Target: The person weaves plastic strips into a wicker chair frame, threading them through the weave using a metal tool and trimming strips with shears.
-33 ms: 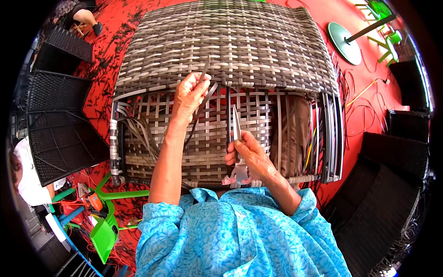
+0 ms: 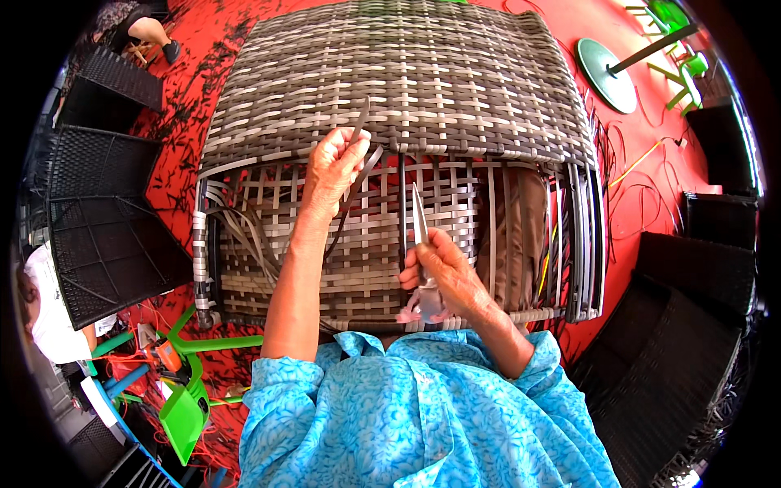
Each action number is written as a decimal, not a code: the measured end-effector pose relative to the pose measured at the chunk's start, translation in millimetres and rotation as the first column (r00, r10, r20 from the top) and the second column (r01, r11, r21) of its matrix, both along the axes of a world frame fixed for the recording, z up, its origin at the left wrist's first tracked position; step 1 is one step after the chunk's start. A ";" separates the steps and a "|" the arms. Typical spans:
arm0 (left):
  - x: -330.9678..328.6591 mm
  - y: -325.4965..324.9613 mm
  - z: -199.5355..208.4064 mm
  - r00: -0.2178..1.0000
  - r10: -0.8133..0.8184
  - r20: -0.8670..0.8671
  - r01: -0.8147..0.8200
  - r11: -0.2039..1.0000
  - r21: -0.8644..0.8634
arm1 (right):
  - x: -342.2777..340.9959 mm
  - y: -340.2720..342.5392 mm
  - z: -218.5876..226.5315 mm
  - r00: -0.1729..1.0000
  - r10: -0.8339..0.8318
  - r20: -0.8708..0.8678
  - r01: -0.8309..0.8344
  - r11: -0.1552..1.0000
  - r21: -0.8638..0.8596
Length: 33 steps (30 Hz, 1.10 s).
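Note:
My left hand (image 2: 332, 169) pinches a flat grey-brown plastic strip (image 2: 364, 112) between thumb and fingers. One end of the strip rises above the fingertips. Wrapped in my right hand (image 2: 449, 272) is a pair of scissors (image 2: 420, 221), its pointed blades together and aimed away from me. Pinkish wrapped handles show below that hand. Both hands hover over a large woven wicker piece (image 2: 399, 77) of grey and brown strips. Between its woven top and near edge is an open gap, with a dark upright bar (image 2: 402, 195) and looser lattice (image 2: 358, 276) inside.
Loose strips (image 2: 244, 228) hang at the gap's left, and brown cloth (image 2: 530, 220) lies at its right. Black woven pieces (image 2: 106, 224) stand left, more (image 2: 691, 268) right. Dark scraps (image 2: 175, 175) litter the red floor. A green dustpan (image 2: 183, 419) and a round-based stand (image 2: 606, 75) are nearby.
My right hand has shifted very slightly to the right with the scissors, whose tip is a little higher. My left hand and its strip stay almost in place.

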<state>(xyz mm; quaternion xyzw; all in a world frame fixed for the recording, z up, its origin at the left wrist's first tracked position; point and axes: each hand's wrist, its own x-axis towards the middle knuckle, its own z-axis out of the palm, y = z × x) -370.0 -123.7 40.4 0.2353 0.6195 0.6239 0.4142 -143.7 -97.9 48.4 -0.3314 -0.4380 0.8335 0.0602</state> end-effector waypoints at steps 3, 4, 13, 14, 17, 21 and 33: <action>12.5 8.7 11.1 0.939 0.056 -0.340 -0.057 0.998 0.006 | 3.0 21.5 12.1 0.998 0.012 0.060 -0.019 0.992 0.121; 15.7 12.6 17.9 0.880 0.000 -0.476 -0.044 0.996 -0.082 | 3.2 31.9 13.8 0.988 0.048 0.149 -0.098 0.933 0.347; 7.1 13.5 6.3 0.706 -0.107 -0.700 -0.052 0.978 -0.202 | -1.5 97.9 15.7 0.957 -0.002 0.289 -0.288 0.016 0.957; 6.3 13.6 5.9 0.707 -0.106 -0.699 -0.052 0.978 -0.200 | -3.2 99.7 17.8 0.950 0.005 0.313 -0.313 0.024 0.949; 2.7 9.1 5.5 0.742 -0.101 -0.663 -0.058 0.975 -0.214 | -10.9 98.7 26.1 0.936 0.022 0.351 -0.352 0.028 0.936; 16.3 5.2 12.7 0.752 -0.003 -0.659 -0.115 0.984 -0.135 | -12.7 99.4 18.1 0.913 0.012 0.407 -0.406 0.107 0.908; 78.9 -10.8 -2.2 0.421 -0.204 -0.884 -0.031 0.971 -0.239 | -10.4 89.9 0.9 0.916 0.031 0.400 -0.336 0.607 0.721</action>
